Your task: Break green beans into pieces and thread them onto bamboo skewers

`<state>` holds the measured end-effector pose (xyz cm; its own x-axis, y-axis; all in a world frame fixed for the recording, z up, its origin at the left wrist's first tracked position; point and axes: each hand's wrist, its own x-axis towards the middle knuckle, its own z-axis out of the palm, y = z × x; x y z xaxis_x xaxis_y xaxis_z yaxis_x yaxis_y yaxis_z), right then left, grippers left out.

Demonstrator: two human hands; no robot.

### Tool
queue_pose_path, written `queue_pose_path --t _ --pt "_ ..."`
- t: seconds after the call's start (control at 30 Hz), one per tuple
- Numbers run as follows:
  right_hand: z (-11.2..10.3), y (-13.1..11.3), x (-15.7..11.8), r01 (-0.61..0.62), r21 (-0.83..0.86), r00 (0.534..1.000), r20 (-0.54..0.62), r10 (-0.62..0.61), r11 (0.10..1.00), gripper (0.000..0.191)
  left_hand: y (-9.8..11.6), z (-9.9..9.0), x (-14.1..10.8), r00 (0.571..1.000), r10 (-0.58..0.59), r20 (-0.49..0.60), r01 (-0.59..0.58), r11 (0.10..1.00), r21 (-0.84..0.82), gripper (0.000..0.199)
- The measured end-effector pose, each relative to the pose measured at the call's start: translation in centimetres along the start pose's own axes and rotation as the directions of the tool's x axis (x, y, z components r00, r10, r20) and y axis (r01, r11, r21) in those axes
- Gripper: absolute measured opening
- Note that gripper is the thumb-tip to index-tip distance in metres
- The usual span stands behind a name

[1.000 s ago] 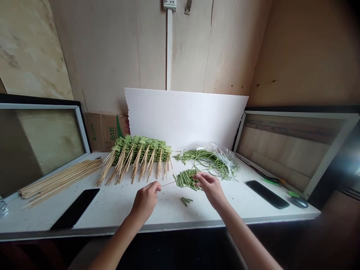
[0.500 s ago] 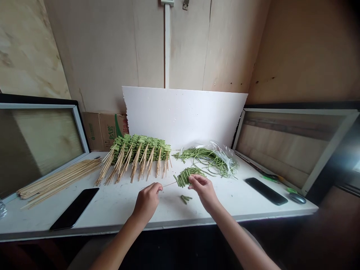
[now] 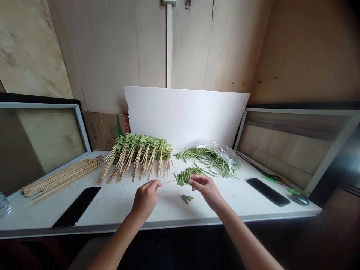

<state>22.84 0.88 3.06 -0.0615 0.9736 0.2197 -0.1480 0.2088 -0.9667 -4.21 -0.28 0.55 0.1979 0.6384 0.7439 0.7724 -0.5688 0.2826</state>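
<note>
Over the middle of the table, my left hand (image 3: 146,195) is closed on the bare end of a thin bamboo skewer (image 3: 168,182). The skewer points right and carries a row of cut long bean pieces (image 3: 182,177), set side by side across it. My right hand (image 3: 206,190) pinches at the right end of this row with thumb and fingers; the skewer's tip is hidden there. More cut beans (image 3: 199,171) lie just behind my right hand. A few loose bean pieces (image 3: 186,198) rest on the table below the row.
Stacked bean skewers (image 3: 143,146) stand at back left, sticks toward me. Bare skewers (image 3: 63,178) and a phone (image 3: 77,207) lie left. Uncut long beans (image 3: 209,158) in a clear bag (image 3: 225,153) lie back right, near another phone (image 3: 268,191) and a mouse (image 3: 300,199).
My right hand has turned slightly and its fingers lie lower against the right end of the bean row. My left hand keeps its hold on the skewer. The view has shifted a little.
</note>
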Motion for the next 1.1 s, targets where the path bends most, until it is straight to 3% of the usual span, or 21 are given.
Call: queue_pose_path --t 0.17,0.27,0.37,0.47,0.57,0.73,0.83,0.97,1.1 --pt "-0.4 -0.5 0.1 0.007 -0.024 0.999 0.054 -0.006 1.000 0.026 -0.2 0.0 0.0 1.000 0.010 0.000 -0.010 1.000 -0.021 0.031" --pt "-1.2 -0.5 0.5 0.028 -0.179 0.992 0.123 -0.006 0.983 0.036 -0.7 0.1 0.0 1.000 -0.009 0.002 0.009 0.999 -0.034 0.031" --pt "-2.4 0.4 0.8 0.094 -0.542 0.978 0.206 0.024 0.835 0.039 -1.5 0.4 -0.1 0.998 -0.057 0.009 0.058 0.997 -0.049 0.030" --pt "-3.1 1.5 0.8 0.151 -0.766 0.962 0.258 0.085 0.625 0.022 -1.9 0.7 -0.1 0.996 -0.092 0.014 0.093 0.994 -0.058 0.032" --pt "-2.9 2.4 0.6 0.167 -0.815 0.958 0.266 0.103 0.555 0.010 -1.9 0.8 0.0 0.995 -0.099 0.007 0.099 0.993 -0.065 0.031" --pt "-2.6 3.0 0.5 0.240 -0.827 0.959 0.282 0.005 0.508 0.010 -1.5 0.7 0.1 0.996 -0.090 -0.013 0.089 0.994 -0.068 0.026" --pt "-3.1 2.9 0.8 0.216 -0.800 0.971 0.234 -0.039 0.560 0.012 -1.4 0.7 0.1 0.994 -0.104 -0.013 0.103 0.992 -0.073 0.024" --pt "-4.1 2.0 1.6 0.140 -0.649 0.990 0.114 -0.086 0.748 0.023 -1.1 0.6 0.2 0.989 -0.146 0.005 0.146 0.984 -0.105 0.023" --pt "-4.6 1.2 2.1 -0.003 -0.387 1.000 -0.007 0.000 0.922 0.039 -0.6 0.5 0.3 0.983 -0.182 0.038 0.185 0.974 -0.131 0.022"
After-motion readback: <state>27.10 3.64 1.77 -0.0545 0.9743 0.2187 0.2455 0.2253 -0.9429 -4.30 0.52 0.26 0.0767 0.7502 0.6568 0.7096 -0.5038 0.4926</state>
